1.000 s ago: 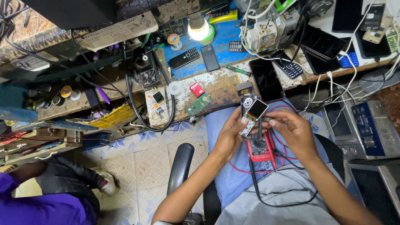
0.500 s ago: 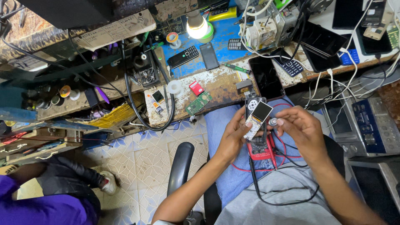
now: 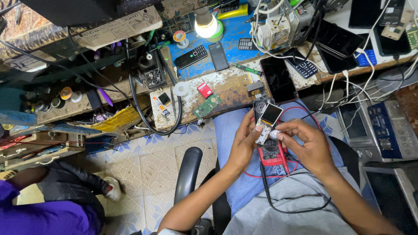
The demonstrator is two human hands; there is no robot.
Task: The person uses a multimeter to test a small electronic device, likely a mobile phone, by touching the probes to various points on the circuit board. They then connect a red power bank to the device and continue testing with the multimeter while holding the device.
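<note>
My left hand [image 3: 243,143] grips a small opened phone board with a dark screen [image 3: 268,120], holding it upright over my lap. My right hand [image 3: 307,143] pinches a small silvery round part [image 3: 274,134] against the lower edge of that board. Under both hands a red multimeter [image 3: 272,154] lies on my blue-clad thigh, with red and black probe leads [image 3: 278,191] looping across my lap. A dark phone shell [image 3: 260,105] sits just behind the board.
A cluttered workbench [image 3: 230,85] runs ahead: lit bulb [image 3: 205,22], several phones, green circuit board [image 3: 207,105], red part [image 3: 204,90], tape roll [image 3: 181,88], tangled cables. A black chair arm [image 3: 188,174] stands left of my knee. Another person's leg and shoe [image 3: 111,189] rest lower left. Grey equipment [image 3: 383,130] sits right.
My right hand has drawn in closer to the board and now pinches the small round part at its lower edge. The left hand keeps the board almost still.
</note>
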